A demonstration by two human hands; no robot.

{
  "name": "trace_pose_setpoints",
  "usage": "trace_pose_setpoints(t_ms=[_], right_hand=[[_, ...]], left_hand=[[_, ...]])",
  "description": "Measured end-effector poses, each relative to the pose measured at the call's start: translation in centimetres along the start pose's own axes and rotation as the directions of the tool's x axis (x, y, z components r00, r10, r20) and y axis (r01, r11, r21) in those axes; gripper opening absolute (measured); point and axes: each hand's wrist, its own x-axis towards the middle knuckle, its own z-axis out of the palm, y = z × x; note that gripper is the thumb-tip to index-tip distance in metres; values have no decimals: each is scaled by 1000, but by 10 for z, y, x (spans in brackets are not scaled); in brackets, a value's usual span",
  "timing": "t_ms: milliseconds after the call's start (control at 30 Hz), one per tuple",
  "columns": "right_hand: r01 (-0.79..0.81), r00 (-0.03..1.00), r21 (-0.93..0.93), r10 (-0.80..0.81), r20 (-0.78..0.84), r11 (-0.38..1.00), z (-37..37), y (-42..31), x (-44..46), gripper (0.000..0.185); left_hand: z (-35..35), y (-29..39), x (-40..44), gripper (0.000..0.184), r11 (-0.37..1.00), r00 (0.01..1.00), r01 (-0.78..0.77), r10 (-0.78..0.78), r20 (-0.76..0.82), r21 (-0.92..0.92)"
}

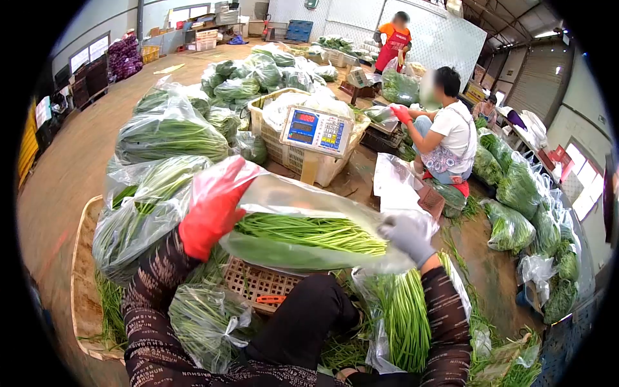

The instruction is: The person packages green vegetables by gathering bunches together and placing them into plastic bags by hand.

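Note:
A long clear plastic bag (303, 248) of green stalks lies across the middle, between my hands. My left hand (214, 209), in a red glove, is closed on the bag's left end. At the bag's right end, my right hand (407, 237), in a grey glove, grips the plastic. Under the bag is a tan plastic crate (258, 280) with an orange-handled tool (270, 299) on it. A tied bag of greens (206, 326) sits by my left forearm, and loose long stalks (407, 316) in open plastic lie below my right hand.
Ahead stands a digital scale (316, 131) beside a crate (277, 151). Filled bags (171, 132) are piled at the left, more bags (516, 184) at the right. A person in a white shirt (451, 129) sits right; another in a red apron (393, 48) stands behind.

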Motion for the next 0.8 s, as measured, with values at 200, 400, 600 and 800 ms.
trace_pose_setpoints(t_ms=[200,400,600,800], right_hand=[[361,871,544,-483,94,758,113,-56,24,38],[285,958,-325,-283,53,902,165,-53,26,53],[149,940,-287,-226,-256,946,124,-46,29,40],[364,825,-337,-468,-316,869,120,-31,36,34]], left_hand=[[-6,21,-35,79,994,997,72,-73,8,77],[-22,35,-43,79,998,997,60,-59,42,-5],[-13,35,-37,78,999,999,49,-49,6,-11],[-4,37,-36,69,999,997,23,-21,69,-33]])
